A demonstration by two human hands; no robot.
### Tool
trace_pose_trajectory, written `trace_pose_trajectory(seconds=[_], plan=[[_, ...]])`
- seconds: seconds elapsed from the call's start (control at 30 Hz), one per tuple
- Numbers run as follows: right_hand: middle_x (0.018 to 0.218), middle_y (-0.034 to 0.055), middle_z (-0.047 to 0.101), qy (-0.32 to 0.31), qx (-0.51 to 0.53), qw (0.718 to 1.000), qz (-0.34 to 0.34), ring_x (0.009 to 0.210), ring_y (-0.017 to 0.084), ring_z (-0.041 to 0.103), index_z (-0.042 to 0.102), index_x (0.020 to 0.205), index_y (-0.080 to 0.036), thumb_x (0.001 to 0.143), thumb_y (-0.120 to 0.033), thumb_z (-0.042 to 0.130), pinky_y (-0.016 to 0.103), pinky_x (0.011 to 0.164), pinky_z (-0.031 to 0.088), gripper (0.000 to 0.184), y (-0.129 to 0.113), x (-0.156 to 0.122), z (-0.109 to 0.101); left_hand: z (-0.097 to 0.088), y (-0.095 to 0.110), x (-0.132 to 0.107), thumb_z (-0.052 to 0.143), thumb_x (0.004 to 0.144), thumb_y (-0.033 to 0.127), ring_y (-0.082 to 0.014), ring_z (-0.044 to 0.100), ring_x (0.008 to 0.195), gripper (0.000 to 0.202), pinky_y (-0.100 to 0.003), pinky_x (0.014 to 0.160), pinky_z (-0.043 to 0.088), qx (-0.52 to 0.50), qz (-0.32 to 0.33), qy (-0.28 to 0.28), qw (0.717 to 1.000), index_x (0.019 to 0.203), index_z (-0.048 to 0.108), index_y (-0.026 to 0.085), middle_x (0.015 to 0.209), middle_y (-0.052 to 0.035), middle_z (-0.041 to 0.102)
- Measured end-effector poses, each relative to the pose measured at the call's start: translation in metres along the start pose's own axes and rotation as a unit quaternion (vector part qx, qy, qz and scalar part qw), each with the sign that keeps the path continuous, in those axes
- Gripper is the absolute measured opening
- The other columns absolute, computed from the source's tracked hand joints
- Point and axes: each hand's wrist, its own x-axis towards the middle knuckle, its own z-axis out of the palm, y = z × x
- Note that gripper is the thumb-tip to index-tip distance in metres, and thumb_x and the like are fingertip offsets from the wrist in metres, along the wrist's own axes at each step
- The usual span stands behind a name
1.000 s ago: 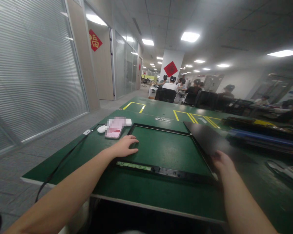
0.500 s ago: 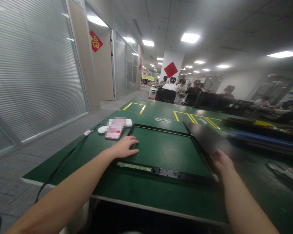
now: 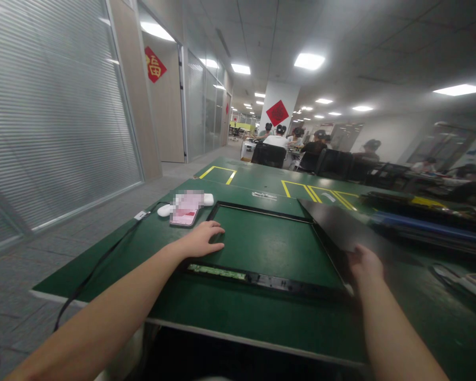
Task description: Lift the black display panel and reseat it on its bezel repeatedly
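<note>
A thin black rectangular frame [image 3: 262, 209] lies on the green table [image 3: 273, 243], with a green circuit board strip [image 3: 218, 272] along its near side. My left hand [image 3: 202, 238] rests across the frame's left bar, fingers spread and thumb apart, pressing over it. At the frame's right side a dark flat panel [image 3: 337, 225] stands tilted, leaning up and away to the right. My right hand [image 3: 365, 264] grips the panel's near edge, fingers partly behind it. The lower part of the panel is blurred.
Left of the frame lie a phone [image 3: 184, 214], a white mouse-like object [image 3: 164, 210] and a black strap [image 3: 99, 259]. Stacked dark and blue parts [image 3: 424, 222] lie to the right, near a white-edged device [image 3: 464, 280]. Yellow tape [image 3: 321, 193] marks the table's far side. People [image 3: 277, 138] sit beyond.
My right hand has shifted slightly to the right on the dark panel's edge. My left hand and the frame stay nearly where they were.
</note>
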Motion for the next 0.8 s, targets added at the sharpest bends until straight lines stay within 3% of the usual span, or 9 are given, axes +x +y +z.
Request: trace_pose_trajectory(seconds=[0.47, 0.8], plan=[[0.076, -0.0001, 0.059, 0.135, 0.019, 0.988, -0.068, 0.064, 0.013, 0.061, 0.054, 0.071, -0.016, 0.061, -0.001, 0.062, 0.025, 0.053, 0.057, 0.020, -0.022, -0.017, 0.001, -0.002, 0.002, -0.001, 0.057, 0.080, 0.053, -0.0334, 0.047, 0.129, 0.056, -0.045, 0.108, 0.037, -0.012, 0.001, 0.003, 1.000, 0.123, 0.063, 0.017, 0.137, -0.0163, 0.053], [0.076, 0.0000, 0.060, 0.052, -0.016, 0.997, -0.047, 0.062, 0.011, 0.062, 0.055, 0.077, -0.015, 0.065, 0.000, 0.060, 0.022, 0.055, 0.058, 0.020, -0.011, -0.020, 0.005, -0.001, -0.001, 0.000, 0.056, 0.082, 0.054, -0.0332, 0.048, 0.128, 0.057, -0.045, 0.108, 0.037, -0.011, 0.009, 0.001, 1.000, 0.124, 0.064, 0.017, 0.137, -0.0165, 0.052]])
